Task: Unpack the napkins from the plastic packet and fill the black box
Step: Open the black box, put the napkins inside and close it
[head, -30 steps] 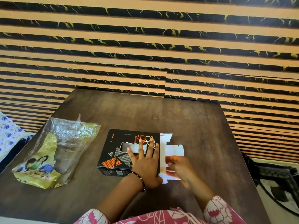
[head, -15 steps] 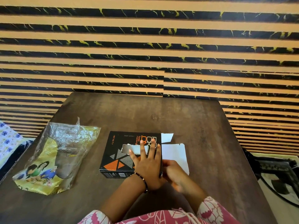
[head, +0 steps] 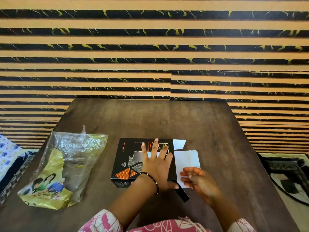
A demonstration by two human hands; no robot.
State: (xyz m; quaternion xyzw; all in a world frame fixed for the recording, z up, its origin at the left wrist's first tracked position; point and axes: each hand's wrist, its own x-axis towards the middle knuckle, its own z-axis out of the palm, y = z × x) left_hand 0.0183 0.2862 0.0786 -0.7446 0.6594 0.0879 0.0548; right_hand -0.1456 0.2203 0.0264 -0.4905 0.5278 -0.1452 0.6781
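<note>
Now the left hand (head: pixel 156 166), fingers spread, flattens the black box (head: pixel 128 158) mid-table while the right hand (head: pixel 199 181), newly withdrawn, pinches its white end flap (head: pixel 187 159), closing pending.

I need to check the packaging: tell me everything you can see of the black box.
The black box is a flat cardboard carton lying on the brown table, with orange lettering, orange and grey triangles and a pale rectangular window on top. Its right end is open: white flaps splay out and a black flap hangs toward the near edge. The left hand lies spread on its top; the right hand pinches the large white flap.
</note>
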